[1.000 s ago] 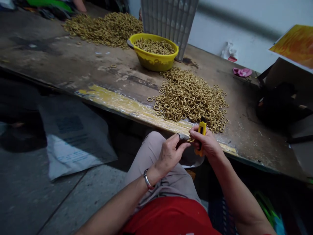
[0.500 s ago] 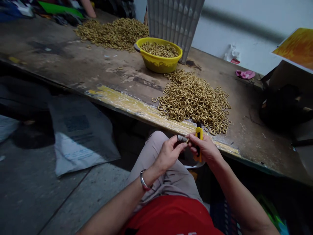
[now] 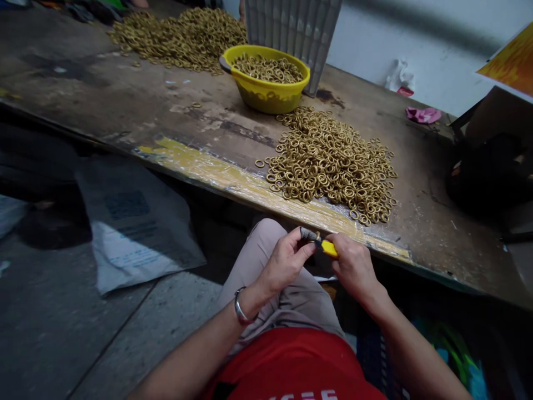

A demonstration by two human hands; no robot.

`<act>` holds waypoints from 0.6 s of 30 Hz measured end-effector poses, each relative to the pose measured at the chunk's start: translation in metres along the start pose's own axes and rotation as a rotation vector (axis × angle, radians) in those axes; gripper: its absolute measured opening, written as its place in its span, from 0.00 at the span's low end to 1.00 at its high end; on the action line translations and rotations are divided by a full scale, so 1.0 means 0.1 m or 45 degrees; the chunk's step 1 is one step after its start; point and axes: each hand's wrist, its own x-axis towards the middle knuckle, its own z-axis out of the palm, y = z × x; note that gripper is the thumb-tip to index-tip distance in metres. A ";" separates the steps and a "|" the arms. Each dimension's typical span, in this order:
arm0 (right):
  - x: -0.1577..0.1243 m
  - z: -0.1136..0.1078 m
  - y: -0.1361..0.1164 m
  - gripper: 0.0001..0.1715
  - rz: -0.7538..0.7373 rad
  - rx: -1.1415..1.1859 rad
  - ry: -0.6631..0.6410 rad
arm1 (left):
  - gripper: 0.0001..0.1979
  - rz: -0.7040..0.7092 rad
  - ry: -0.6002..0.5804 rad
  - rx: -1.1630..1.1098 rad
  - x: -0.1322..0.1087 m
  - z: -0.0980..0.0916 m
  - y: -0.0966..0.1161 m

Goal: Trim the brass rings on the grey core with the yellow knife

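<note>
Above my lap, my left hand (image 3: 287,260) pinches a small brass-coloured ring (image 3: 318,238) between thumb and fingers. Dark grey tape wraps one of its fingers. My right hand (image 3: 353,262) is closed round a yellow utility knife (image 3: 329,248), whose dark tip end points left and meets the ring or lies right beside it; contact is too small to tell. Just beyond both hands, a heap of brass-coloured rings (image 3: 333,161) lies on the worn wooden table (image 3: 158,114) near its front edge.
A yellow basin (image 3: 270,94) full of rings stands behind the heap, against a grey ribbed plastic panel (image 3: 291,28). Another ring pile (image 3: 179,41) lies at the back left. A pink cloth (image 3: 423,115) is at the right rear; a white sack (image 3: 141,228) rests on the floor.
My right hand has turned the knife from upright to pointing left, bringing its tip to the ring at my left fingers. My left hand stays nearly in place; the view has shifted slightly.
</note>
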 end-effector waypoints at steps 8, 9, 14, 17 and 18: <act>0.29 -0.02 0.40 0.09 0.401 0.001 0.022 | 0.02 0.212 -0.095 0.246 -0.13 0.00 0.26; 0.31 -0.04 0.44 0.13 0.379 0.197 0.065 | 0.01 0.168 -0.081 0.175 -0.13 0.00 0.25; 0.20 -0.08 0.19 0.17 0.209 1.282 -0.029 | 0.10 -0.128 0.221 -0.375 -0.03 0.01 0.05; 0.12 -0.04 -0.07 0.15 0.242 1.485 -0.041 | 0.12 -0.205 0.220 -0.557 -0.02 0.05 -0.02; 0.10 -0.02 -0.12 0.15 0.257 1.503 -0.032 | 0.13 -0.224 0.213 -0.595 -0.03 0.06 -0.02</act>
